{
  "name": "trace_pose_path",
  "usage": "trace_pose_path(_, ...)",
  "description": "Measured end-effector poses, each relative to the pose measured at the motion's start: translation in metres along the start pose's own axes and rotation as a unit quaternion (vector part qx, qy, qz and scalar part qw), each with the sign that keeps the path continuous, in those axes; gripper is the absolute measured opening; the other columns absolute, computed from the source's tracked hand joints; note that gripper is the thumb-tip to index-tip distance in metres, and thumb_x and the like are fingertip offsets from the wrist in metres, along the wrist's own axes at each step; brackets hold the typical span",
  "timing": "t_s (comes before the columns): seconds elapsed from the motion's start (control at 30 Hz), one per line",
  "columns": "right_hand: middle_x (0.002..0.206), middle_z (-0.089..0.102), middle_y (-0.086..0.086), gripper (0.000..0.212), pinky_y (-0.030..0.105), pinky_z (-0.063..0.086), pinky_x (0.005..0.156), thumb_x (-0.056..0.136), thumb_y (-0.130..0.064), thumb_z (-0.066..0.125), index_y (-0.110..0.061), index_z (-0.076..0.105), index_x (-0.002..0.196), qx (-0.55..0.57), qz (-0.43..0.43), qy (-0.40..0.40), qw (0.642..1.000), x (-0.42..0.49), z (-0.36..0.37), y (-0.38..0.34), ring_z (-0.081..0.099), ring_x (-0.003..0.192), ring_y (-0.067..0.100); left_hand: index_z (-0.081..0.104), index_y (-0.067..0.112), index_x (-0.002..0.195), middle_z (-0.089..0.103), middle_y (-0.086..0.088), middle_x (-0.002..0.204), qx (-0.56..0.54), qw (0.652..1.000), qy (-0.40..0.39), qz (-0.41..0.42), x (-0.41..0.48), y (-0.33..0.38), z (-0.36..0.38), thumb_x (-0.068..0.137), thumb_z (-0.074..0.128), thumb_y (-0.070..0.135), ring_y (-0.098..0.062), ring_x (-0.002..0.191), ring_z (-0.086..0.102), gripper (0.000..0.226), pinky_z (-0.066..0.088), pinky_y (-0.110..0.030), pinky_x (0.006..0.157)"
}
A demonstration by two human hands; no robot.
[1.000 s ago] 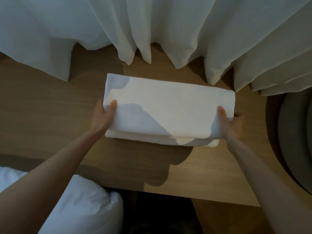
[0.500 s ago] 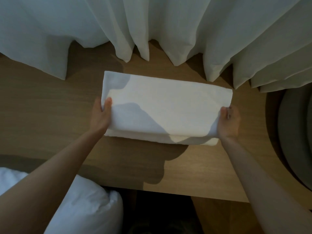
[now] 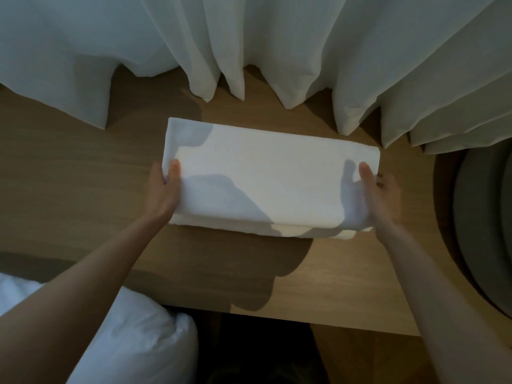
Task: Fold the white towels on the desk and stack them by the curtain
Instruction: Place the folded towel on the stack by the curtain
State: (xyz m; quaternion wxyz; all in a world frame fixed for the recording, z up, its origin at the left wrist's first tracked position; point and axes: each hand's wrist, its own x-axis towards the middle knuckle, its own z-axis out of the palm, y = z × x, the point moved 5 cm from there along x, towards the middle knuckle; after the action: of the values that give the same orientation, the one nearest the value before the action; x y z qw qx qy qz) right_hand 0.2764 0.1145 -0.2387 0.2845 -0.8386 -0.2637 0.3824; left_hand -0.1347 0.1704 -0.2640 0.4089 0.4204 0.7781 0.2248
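Observation:
A folded white towel (image 3: 266,173) lies flat on the wooden desk (image 3: 69,189), on top of another folded white towel (image 3: 291,231) whose near edge shows beneath it. The stack sits just in front of the white curtain (image 3: 249,45). My left hand (image 3: 162,189) grips the top towel's left end, thumb on top and fingers hidden beneath. My right hand (image 3: 381,195) holds the towel's right end, thumb on top, fingers curled round the edge.
White bedding (image 3: 116,342) bulges at the lower left below the desk's near edge. A dark round object (image 3: 482,231) stands at the right end of the desk. The curtain folds hang down onto the desk's far side.
Both hands stay on the ends of the top towel. My right thumb has shifted a little further onto the towel's top. The towel stack has hardly moved.

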Motion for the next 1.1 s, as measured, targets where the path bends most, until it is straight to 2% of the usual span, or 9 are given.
trace_pose_path(0.1,0.114,0.051,-0.005,0.041,0.027,0.044,0.075,0.094,-0.041,0.053,-0.02,0.043,0.128,0.01,0.001,-0.039,0.999,-0.006,0.007,-0.008,0.053,0.102,0.015,0.041,0.023,0.115,0.051,0.004,0.106,0.007,1.0,0.003,0.007,0.0,0.0,0.0,0.096,0.041,0.054,-0.002,0.082,0.051,0.037,0.041,-0.027,0.069)
trace_pose_path(0.27,0.116,0.053,-0.012,0.038,0.01,0.042,0.075,0.1,-0.04,0.041,-0.022,0.043,0.133,0.02,-0.19,0.026,0.981,-0.021,-0.002,-0.043,0.054,0.098,-0.003,0.04,0.028,0.111,0.051,0.01,0.096,0.002,0.999,0.02,0.034,-0.002,0.002,-0.004,0.097,0.04,0.051,-0.003,0.082,0.053,0.027,0.044,-0.031,0.07)
trace_pose_path(0.43,0.088,0.049,-0.015,0.017,0.024,0.04,0.074,0.101,-0.037,0.04,-0.022,0.045,0.109,-0.003,-0.108,0.019,0.994,-0.007,0.008,-0.022,0.049,0.08,-0.001,0.046,0.018,0.119,0.053,0.004,0.102,0.013,0.999,0.039,0.023,-0.002,0.0,-0.001,0.098,0.04,0.048,-0.013,0.086,0.053,0.038,0.04,-0.033,0.071)
trace_pose_path(0.57,0.097,0.056,-0.007,0.028,0.031,0.048,0.081,0.094,-0.051,0.047,-0.024,0.048,0.103,0.045,-0.022,0.036,0.998,-0.014,0.002,0.008,0.056,0.091,0.011,0.044,0.012,0.129,0.05,0.001,0.107,0.017,0.999,0.031,0.007,-0.001,0.001,0.001,0.098,0.037,0.05,-0.016,0.093,0.05,0.049,0.039,-0.035,0.075)
trace_pose_path(0.63,0.093,0.058,-0.005,0.026,0.033,0.051,0.08,0.095,-0.045,0.049,-0.019,0.051,0.099,0.05,-0.024,0.036,0.998,-0.026,0.0,0.014,0.059,0.089,0.013,0.044,0.013,0.128,0.049,0.001,0.107,0.012,0.999,0.037,-0.007,-0.001,0.002,0.0,0.098,0.038,0.049,-0.017,0.095,0.05,0.048,0.038,-0.036,0.077)
trace_pose_path(0.77,0.081,0.047,-0.014,0.015,0.007,0.04,0.061,0.101,-0.032,0.042,-0.017,0.043,0.101,0.01,-0.122,0.077,0.99,-0.04,-0.002,-0.007,0.05,0.07,-0.011,0.044,0.02,0.119,0.05,0.002,0.105,0.016,0.999,0.039,-0.002,-0.004,0.003,-0.001,0.098,0.038,0.049,-0.016,0.093,0.05,0.037,0.039,-0.034,0.074)
trace_pose_path(0.87,0.078,0.044,-0.016,0.01,0.005,0.038,0.055,0.102,-0.031,0.039,-0.021,0.04,0.101,-0.02,-0.17,0.111,0.979,-0.043,-0.005,-0.02,0.048,0.067,-0.015,0.046,0.02,0.117,0.05,0.002,0.103,0.006,0.999,0.051,0.016,-0.007,0.005,-0.003,0.098,0.039,0.048,-0.016,0.091,0.051,0.034,0.038,-0.031,0.072)
trace_pose_path(1.0,0.077,0.048,-0.011,0.016,0.027,0.035,0.057,0.102,-0.025,0.039,-0.012,0.049,0.102,-0.093,-0.104,0.117,0.983,-0.039,0.005,0.005,0.046,0.064,0.005,0.048,0.021,0.109,0.052,0.001,0.099,0.037,0.997,0.06,0.023,-0.003,0.005,-0.004,0.097,0.04,0.047,-0.016,0.088,0.05,0.03,0.036,-0.033,0.073)
trace_pose_path(1.1,0.087,0.054,0.004,0.023,0.029,0.032,0.064,0.102,-0.022,0.04,-0.005,0.052,0.111,-0.138,-0.031,0.129,0.981,-0.033,0.011,0.015,0.049,0.076,0.018,0.05,0.016,0.107,0.054,-0.002,0.1,0.035,0.997,0.066,-0.002,-0.002,0.008,-0.003,0.097,0.042,0.046,-0.019,0.09,0.053,0.033,0.037,-0.033,0.074)
